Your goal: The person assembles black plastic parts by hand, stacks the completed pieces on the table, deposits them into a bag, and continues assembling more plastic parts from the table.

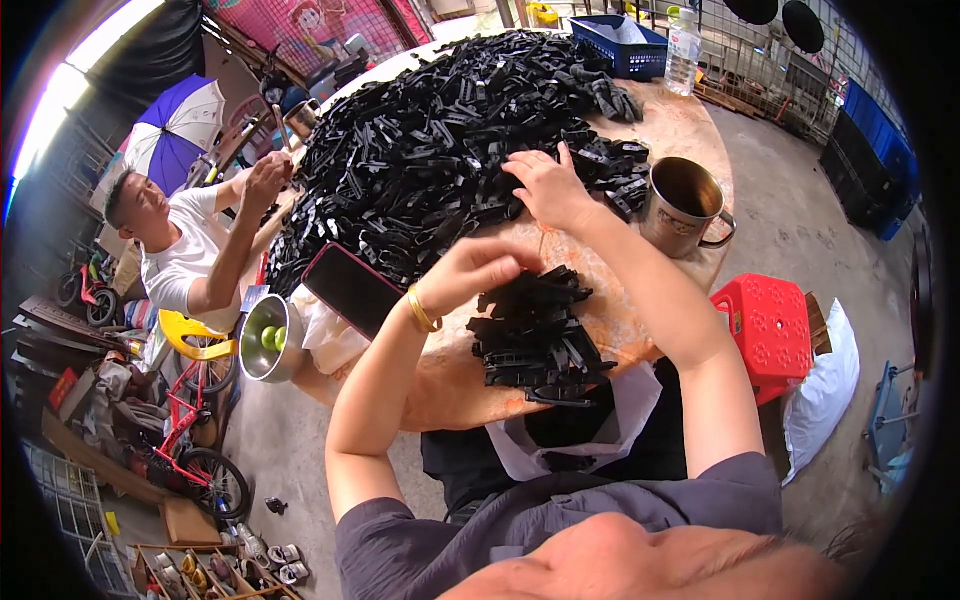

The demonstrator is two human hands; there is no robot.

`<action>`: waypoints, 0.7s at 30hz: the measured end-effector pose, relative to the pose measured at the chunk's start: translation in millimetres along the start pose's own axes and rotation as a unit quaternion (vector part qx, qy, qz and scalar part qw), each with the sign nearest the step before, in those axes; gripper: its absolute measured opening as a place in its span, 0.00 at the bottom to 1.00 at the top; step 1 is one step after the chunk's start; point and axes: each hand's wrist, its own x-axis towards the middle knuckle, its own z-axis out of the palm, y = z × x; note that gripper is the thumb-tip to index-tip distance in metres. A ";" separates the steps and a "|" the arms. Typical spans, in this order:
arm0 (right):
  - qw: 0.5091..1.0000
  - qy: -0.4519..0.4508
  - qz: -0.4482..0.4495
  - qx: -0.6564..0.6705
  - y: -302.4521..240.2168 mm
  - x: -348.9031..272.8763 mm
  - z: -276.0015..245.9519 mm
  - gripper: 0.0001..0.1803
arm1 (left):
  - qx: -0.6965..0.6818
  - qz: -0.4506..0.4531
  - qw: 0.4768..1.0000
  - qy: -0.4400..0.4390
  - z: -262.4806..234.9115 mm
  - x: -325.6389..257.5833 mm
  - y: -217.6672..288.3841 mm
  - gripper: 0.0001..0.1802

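A big heap of small black plastic pieces [430, 150] covers the far part of the round table. My right hand [552, 188] reaches to the heap's near edge with its fingers spread; nothing shows in its grasp. My left hand [478, 272], a gold bracelet [423, 310] on its wrist, hovers by a smaller stack of black pieces [540, 340] in front of me. Its fingers are stretched out toward the right and slightly smeared, and I see nothing held in them. Below the table edge, a white plastic bag [625, 415] hangs open at my lap, with a few black pieces inside.
On the table are a metal mug [682, 210], a phone [352, 290], a bottle [683, 55], a blue basket [620, 45] and a steel bowl [268, 345] with green fruit. A red stool [765, 335] stands right. Another person [195, 235] sits at the left, hands raised near the heap.
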 end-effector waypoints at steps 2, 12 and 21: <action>0.997 0.025 -0.059 0.046 2.7 -1.4 -4.3 0.13 | -0.041 -0.031 0.991 0.120 -2.6 6.6 -6.0 0.20; 0.998 0.008 -0.043 -0.037 3.0 -5.7 -7.6 0.08 | 0.036 -0.048 0.934 0.352 -16.4 15.3 -27.0 0.15; 0.963 -0.058 -0.137 0.224 -12.3 -13.1 -17.2 0.11 | 0.423 0.057 0.871 0.243 -10.6 23.3 -29.6 0.17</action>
